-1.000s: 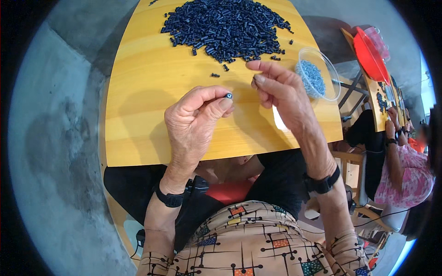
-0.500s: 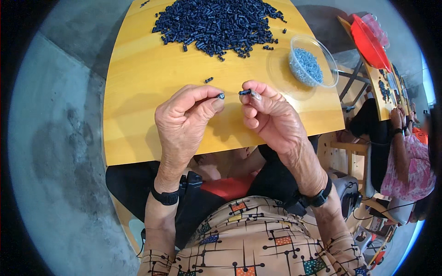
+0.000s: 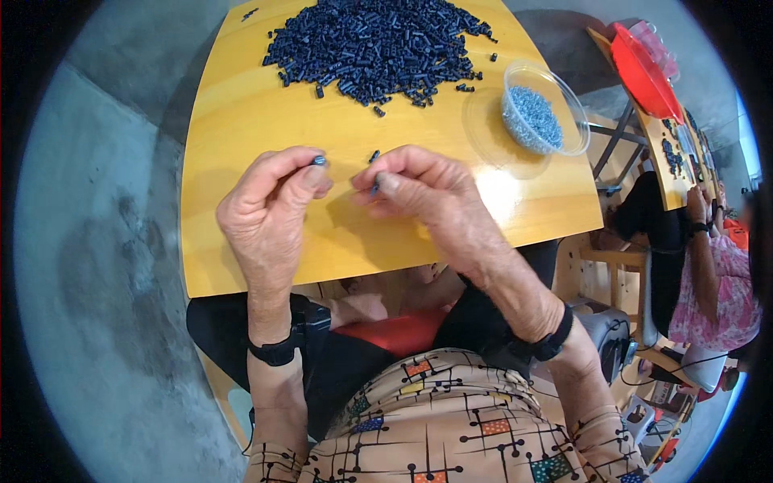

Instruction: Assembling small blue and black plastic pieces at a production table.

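Between the thumb and forefinger of my left hand (image 3: 270,205) is a small dark cylindrical piece (image 3: 320,160), its end showing past the fingertips. My right hand (image 3: 427,193) pinches another small dark piece (image 3: 375,188), partly covered by the fingers and slightly blurred. Both hands are above the near half of the yellow table (image 3: 225,137), apart from each other. One loose dark piece (image 3: 374,156) lies on the tabletop just beyond my right fingertips. Farther off spreads a large heap of dark small plastic pieces (image 3: 374,48).
A clear round bowl (image 3: 585,133) of small shiny bits (image 3: 531,117) stands at the table's right. Beyond the right edge, a person in a pink patterned top (image 3: 713,282) sits at another table with a red basin (image 3: 644,72). A grey wall (image 3: 97,201) lies left.
My left hand has moved left with its piece. My right hand has also swung left and turned, its fingertips now near the loose piece on the table.
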Tool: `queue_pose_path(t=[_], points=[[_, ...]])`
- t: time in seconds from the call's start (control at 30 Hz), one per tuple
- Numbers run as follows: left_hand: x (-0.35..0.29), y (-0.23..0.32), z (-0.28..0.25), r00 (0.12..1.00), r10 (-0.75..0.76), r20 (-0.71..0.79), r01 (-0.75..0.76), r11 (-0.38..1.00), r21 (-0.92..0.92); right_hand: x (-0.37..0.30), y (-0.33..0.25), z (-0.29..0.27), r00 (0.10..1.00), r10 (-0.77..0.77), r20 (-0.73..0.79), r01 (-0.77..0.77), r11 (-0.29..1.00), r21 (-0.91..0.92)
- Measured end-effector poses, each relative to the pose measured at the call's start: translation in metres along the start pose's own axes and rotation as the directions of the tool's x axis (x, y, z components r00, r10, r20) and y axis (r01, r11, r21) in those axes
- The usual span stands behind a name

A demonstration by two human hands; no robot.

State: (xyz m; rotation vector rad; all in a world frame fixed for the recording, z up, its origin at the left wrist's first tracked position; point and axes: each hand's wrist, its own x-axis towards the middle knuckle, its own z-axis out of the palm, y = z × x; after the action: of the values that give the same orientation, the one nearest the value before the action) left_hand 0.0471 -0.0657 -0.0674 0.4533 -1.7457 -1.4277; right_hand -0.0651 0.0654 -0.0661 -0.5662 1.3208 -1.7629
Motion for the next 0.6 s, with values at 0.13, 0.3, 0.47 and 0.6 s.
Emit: queue_pose_path(t=[0.13, 0.3, 0.47, 0.6], points=[[0.000, 0.001, -0.007, 0.998, -0.027, -0.055, 0.024, 0.998, -0.065, 0.025, 0.019, 0.002, 0.997, -0.026, 0.070, 0.023, 0.999, 0.040], [0.000, 0.004, -0.002, 1.000, 0.013, 0.012, -0.013, 0.998, -0.062, 0.065, 0.000, -0.021, 0.999, -0.041, -0.017, 0.038, 0.990, -0.139], [0.001, 0.002, 0.004, 0.999, 0.016, 0.036, -0.013, 0.996, -0.084, 0.083, -0.010, -0.039, 0.992, -0.127, -0.016, 0.124, 0.986, -0.111], [-0.003, -0.002, 0.007, 0.999, 0.001, 0.048, 0.004, 0.995, -0.102, 0.055, -0.021, -0.038, 0.984, -0.167, -0.069, 0.174, 0.979, 0.106]])
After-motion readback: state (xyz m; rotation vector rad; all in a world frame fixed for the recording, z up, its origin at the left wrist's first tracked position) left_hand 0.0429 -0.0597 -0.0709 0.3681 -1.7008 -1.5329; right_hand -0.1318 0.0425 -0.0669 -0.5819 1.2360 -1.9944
